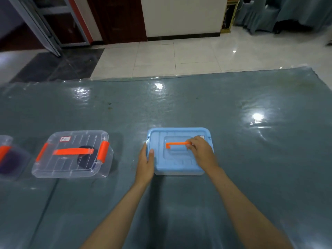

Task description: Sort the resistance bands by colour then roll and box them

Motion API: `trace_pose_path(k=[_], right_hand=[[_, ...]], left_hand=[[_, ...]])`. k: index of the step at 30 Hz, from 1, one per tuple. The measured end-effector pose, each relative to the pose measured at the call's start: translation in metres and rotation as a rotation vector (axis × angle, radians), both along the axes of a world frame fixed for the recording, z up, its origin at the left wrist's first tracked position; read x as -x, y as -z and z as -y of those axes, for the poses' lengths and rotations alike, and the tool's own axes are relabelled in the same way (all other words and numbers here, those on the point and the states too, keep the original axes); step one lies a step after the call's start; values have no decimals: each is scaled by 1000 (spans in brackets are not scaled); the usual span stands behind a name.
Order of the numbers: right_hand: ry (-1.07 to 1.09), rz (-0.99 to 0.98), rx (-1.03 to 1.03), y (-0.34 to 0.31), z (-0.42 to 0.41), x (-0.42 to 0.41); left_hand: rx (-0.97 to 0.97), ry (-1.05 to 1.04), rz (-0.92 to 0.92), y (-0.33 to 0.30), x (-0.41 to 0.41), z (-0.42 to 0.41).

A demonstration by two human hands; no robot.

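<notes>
A blue box (177, 162) with its lid on stands in the middle of the table. My left hand (145, 162) holds its left side, thumb on the lid's edge. My right hand (201, 151) rests on the lid and pinches the right end of the orange handle (177, 144). To the left stands a clear box (71, 155) with orange clips and an orange handle, lid on; a dark rolled band (86, 158) shows inside. At the far left edge a third clear box (9, 157) holds something purple.
The table (251, 159) has a shiny grey-green cover under clear plastic. Beyond its far edge lie white floor tiles (179, 54), a dark mat and a door frame. Chairs with grey covers stand at the back right.
</notes>
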State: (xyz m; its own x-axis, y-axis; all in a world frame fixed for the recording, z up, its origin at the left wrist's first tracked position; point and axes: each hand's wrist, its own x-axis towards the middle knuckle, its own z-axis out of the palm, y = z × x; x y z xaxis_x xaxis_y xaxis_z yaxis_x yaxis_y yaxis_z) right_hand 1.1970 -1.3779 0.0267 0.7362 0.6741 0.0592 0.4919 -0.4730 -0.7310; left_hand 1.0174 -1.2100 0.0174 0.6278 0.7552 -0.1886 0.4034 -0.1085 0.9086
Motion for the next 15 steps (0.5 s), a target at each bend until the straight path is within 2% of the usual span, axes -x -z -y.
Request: trace_pose_path(k=[2,4,5,8,9,15], right_hand=[[17,98,31,6,5,7],[68,326,65,17,19,7],[115,330,75,21,26,6],[217,14,50,28,36,7],[225,-37,19,30,36,6],[248,-88,-14,29,33,1]], left_hand=[[-24,14,-35,5,-6,-4],[-44,10,-58,11,-5,-7],[-54,14,-59,15,-3,-7],[-84,30,-60,21,4,-7],[-88,29,-64,23,3,-7],[-136,24,-143,16,0,-7]])
